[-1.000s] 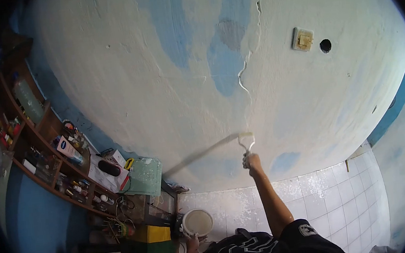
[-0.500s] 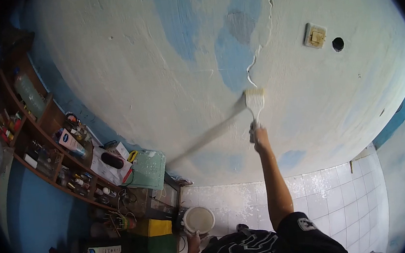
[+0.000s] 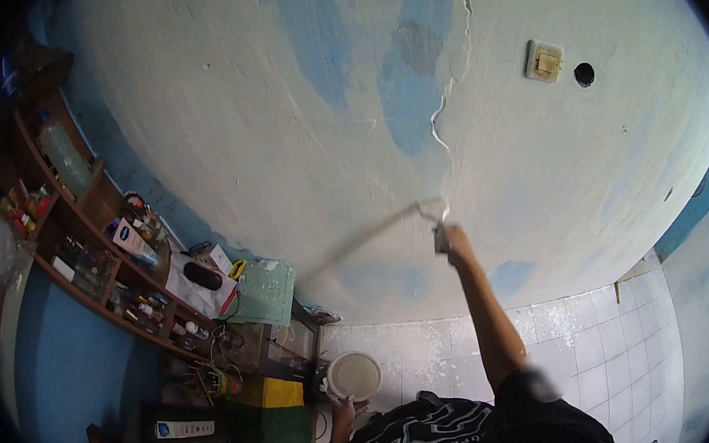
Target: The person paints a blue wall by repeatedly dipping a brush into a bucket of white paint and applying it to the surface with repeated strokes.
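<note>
My right hand [image 3: 455, 243] is closed around the handle of a paintbrush [image 3: 445, 211], whose blurred pale head is against the wall [image 3: 552, 170]. The wall is coated in uneven white with blue patches showing through. A wavy white-edged crack [image 3: 435, 123] runs down it above the brush. Low on the left, my left hand [image 3: 343, 414] grips the side of a round bucket [image 3: 355, 377] with pale greyish liquid in it. Its fingers are partly hidden by the bucket.
A brown shelf unit [image 3: 76, 219] with bottles and small items stands left, beside a green plastic box lid or board [image 3: 264, 292]. A yellow-and-green cloth [image 3: 278, 431] lies below. A light switch [image 3: 543, 61] and a dark round hole [image 3: 584, 75] are in the wall. White splatters mark the tiled floor [image 3: 582, 362].
My right hand and the paintbrush have moved down the wall, away from the crack's lower end. The left hand still holds the bucket. The view has shifted slightly.
</note>
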Demonstrator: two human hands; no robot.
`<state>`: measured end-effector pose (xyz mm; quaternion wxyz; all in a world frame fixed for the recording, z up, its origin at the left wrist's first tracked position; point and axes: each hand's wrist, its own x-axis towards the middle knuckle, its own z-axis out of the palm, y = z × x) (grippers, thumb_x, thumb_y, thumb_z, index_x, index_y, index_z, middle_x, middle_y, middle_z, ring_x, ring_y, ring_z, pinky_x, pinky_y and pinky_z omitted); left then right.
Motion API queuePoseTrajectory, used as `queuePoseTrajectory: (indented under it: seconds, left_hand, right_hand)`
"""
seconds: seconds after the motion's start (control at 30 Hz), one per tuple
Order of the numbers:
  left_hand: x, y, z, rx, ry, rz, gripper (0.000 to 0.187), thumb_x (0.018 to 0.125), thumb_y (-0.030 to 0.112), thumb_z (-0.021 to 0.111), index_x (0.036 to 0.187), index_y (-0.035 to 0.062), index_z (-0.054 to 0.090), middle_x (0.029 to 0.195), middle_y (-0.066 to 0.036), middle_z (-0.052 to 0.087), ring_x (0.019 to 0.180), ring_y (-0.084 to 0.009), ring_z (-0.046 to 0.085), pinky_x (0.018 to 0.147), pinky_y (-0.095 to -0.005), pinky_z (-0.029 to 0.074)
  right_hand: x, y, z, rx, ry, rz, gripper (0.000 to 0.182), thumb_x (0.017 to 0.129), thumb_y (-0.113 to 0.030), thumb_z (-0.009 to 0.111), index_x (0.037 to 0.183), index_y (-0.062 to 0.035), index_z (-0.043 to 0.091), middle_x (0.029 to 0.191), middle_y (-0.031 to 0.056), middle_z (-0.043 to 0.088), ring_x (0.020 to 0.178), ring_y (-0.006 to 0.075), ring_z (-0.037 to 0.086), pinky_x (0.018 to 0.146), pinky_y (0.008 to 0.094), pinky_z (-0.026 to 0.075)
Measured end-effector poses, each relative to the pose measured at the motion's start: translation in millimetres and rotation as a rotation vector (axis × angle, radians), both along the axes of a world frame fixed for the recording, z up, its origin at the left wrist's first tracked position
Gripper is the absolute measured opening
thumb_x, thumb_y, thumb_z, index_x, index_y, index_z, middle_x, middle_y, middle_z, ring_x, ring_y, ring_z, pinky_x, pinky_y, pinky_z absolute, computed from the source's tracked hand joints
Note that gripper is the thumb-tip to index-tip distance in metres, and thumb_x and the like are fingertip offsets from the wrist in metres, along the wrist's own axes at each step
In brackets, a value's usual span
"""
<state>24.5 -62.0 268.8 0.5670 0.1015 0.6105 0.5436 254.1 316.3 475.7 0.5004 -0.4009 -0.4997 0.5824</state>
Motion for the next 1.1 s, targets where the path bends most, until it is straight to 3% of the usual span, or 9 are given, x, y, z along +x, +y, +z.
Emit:
queuePoseTrajectory:
  seconds: [0.2, 0.3, 0.37, 0.47, 0.53, 0.7, 0.8, 0.97, 1.1]
  left_hand:
    - [2, -4, 11, 0.012, 0.004, 0.015, 0.066, 0.088, -0.001, 0.035, 0.132, 0.0231, -0.007, 0.110, -0.026, 0.045, 0.073, -0.0331, 0.063, 0.062, -0.0418, 0.056]
    - [3, -6, 13, 0.010, 0.004, 0.030, 0.066, 0.088, -0.001, 0.035, 0.132, 0.0240, -0.007, 0.111, -0.026, 0.045, 0.073, -0.0331, 0.063, 0.061, -0.0415, 0.056]
    - [3, -7, 14, 0.007, 0.003, 0.039, 0.067, 0.088, -0.001, 0.035, 0.133, 0.0246, -0.007, 0.111, -0.026, 0.045, 0.073, -0.0331, 0.063, 0.061, -0.0413, 0.056]
    - [1, -8, 12, 0.013, -0.022, 0.082, 0.066, 0.087, -0.001, 0.037, 0.132, 0.0234, -0.005, 0.118, -0.026, 0.039, 0.074, -0.0354, 0.063, 0.063, -0.0422, 0.056]
    - [0, -9, 7, 0.016, -0.034, 0.097, 0.066, 0.086, -0.001, 0.037, 0.132, 0.0230, -0.004, 0.120, -0.026, 0.038, 0.075, -0.0361, 0.063, 0.065, -0.0426, 0.056]
    - [3, -9, 5, -0.013, -0.060, 0.170, 0.072, 0.086, -0.003, 0.036, 0.133, 0.0277, -0.009, 0.112, -0.027, 0.044, 0.072, -0.0337, 0.063, 0.061, -0.0429, 0.056]
    - [-4, -11, -11, 0.046, 0.009, 0.068, 0.071, 0.087, -0.002, 0.037, 0.133, 0.0264, -0.008, 0.110, -0.027, 0.046, 0.071, -0.0338, 0.063, 0.061, -0.0428, 0.056]
    - [2, -3, 4, 0.016, -0.009, 0.049, 0.066, 0.087, -0.002, 0.037, 0.132, 0.0232, -0.004, 0.108, -0.026, 0.047, 0.071, -0.0338, 0.063, 0.061, -0.0421, 0.056]
    - [7, -5, 19, 0.026, 0.048, 0.014, 0.065, 0.086, -0.003, 0.037, 0.131, 0.0234, -0.001, 0.111, -0.026, 0.045, 0.072, -0.0349, 0.063, 0.061, -0.0431, 0.056]
  right_hand:
    - [-35, -24, 204, 0.153, 0.050, -0.043, 0.026, 0.087, -0.026, 0.048, 0.083, -0.0005, 0.053, 0.055, -0.0024, 0.041, 0.043, 0.0073, 0.036, 0.038, 0.0232, 0.027]
    - [-48, -35, 273, 0.357, 0.133, -0.037, 0.024, 0.089, -0.022, 0.043, 0.087, 0.0015, 0.051, 0.058, -0.0004, 0.043, 0.045, 0.0083, 0.039, 0.039, 0.0244, 0.030]
    - [-53, -27, 298, 0.321, 0.120, -0.042, 0.023, 0.089, -0.021, 0.043, 0.090, 0.0007, 0.051, 0.060, -0.0005, 0.043, 0.046, 0.0083, 0.039, 0.041, 0.0243, 0.030]
    - [-49, 23, 250, 0.288, 0.153, 0.060, 0.021, 0.088, -0.020, 0.043, 0.091, -0.0011, 0.051, 0.061, -0.0004, 0.044, 0.048, 0.0081, 0.039, 0.042, 0.0236, 0.031]
    - [-47, 41, 174, 0.386, 0.193, 0.051, 0.027, 0.087, -0.032, 0.048, 0.092, -0.0055, 0.054, 0.064, -0.0034, 0.045, 0.049, 0.0056, 0.039, 0.042, 0.0205, 0.031]
    - [-45, -1, -8, -0.034, 0.049, -0.074, 0.012, 0.084, -0.019, 0.047, 0.086, -0.0072, 0.050, 0.055, -0.0007, 0.043, 0.038, 0.0078, 0.038, 0.033, 0.0241, 0.031]
    - [-39, -16, -70, -0.265, -0.026, -0.066, 0.009, 0.083, -0.014, 0.040, 0.083, -0.0057, 0.045, 0.051, 0.0003, 0.038, 0.035, 0.0100, 0.035, 0.030, 0.0259, 0.029]
    - [-38, -21, -63, -0.305, -0.001, -0.025, 0.017, 0.084, -0.020, 0.044, 0.078, -0.0046, 0.046, 0.050, -0.0007, 0.038, 0.036, 0.0102, 0.035, 0.033, 0.0254, 0.029]
    - [-41, 21, 15, -0.186, 0.192, 0.092, 0.022, 0.085, -0.024, 0.047, 0.073, -0.0049, 0.050, 0.051, -0.0029, 0.039, 0.037, 0.0083, 0.035, 0.034, 0.0230, 0.026]
